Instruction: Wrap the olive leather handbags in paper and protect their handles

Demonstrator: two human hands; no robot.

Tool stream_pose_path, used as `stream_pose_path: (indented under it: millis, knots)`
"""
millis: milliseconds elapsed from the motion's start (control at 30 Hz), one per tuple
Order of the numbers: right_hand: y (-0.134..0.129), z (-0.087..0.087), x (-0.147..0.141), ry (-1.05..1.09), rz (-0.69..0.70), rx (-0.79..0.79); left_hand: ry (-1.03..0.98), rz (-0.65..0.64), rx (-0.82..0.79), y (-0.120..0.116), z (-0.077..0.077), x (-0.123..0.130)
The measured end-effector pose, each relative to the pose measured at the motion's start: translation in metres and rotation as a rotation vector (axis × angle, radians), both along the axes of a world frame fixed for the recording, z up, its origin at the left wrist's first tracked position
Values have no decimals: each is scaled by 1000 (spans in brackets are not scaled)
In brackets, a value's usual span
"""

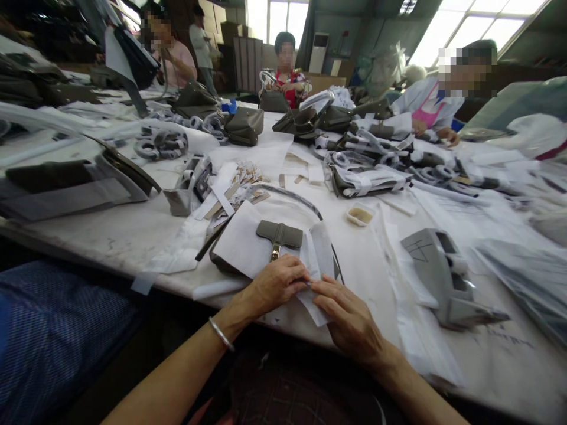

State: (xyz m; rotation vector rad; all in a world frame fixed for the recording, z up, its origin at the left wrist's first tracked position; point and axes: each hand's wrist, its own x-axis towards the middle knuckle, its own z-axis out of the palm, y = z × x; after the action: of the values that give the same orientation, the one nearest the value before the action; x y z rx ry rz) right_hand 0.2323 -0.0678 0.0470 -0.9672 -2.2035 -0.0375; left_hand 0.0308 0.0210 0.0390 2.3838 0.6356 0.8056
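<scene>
At the smooth grey-green leather bag [280, 234], the left hand [279, 284] clamps thin, crinkled white paper [313, 254]; the right hand [348, 313] touches it, grip unclear.

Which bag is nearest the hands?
The bag directly before the left hand and right hand, its gold clasp showing amid white paper; other bags lie farther away.

Bag [280, 234] on table [358, 260], tape dispenser [426, 260] to its right, dish [358, 224] between, probably more bags [244, 125] piled behind.
</scene>
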Motion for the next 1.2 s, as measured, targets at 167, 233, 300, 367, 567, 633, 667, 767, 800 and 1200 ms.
stream_pose_path:
  millis: [167,233,300,367,567,633,667,767,800,1200]
  knots:
    - [-2,3,1,-13,11,3,94,-44,15,2,2,-1]
    - [-4,5,-1,-31,59,-17,146,-33,56,2,2,0]
    - [-8,6,-3,-44,97,-40,202,-17,119,1,0,1]
    - [-11,9,-5,-39,100,-61,242,-4,188,-1,-2,2]
    - [-9,28,-14,-48,6,-50,245,52,355,-11,-8,2]
    - [-2,35,-18,-41,-41,-58,239,70,368,-14,-8,2]
    - [2,38,-19,-28,-65,-90,237,83,367,-16,-7,1]
    - [18,41,-19,19,-158,-267,225,152,354,-19,-6,1]
    - [23,40,-17,23,-193,-330,219,179,350,-20,-5,1]
    - [68,35,-11,54,-367,-590,52,232,41,-22,7,-2]
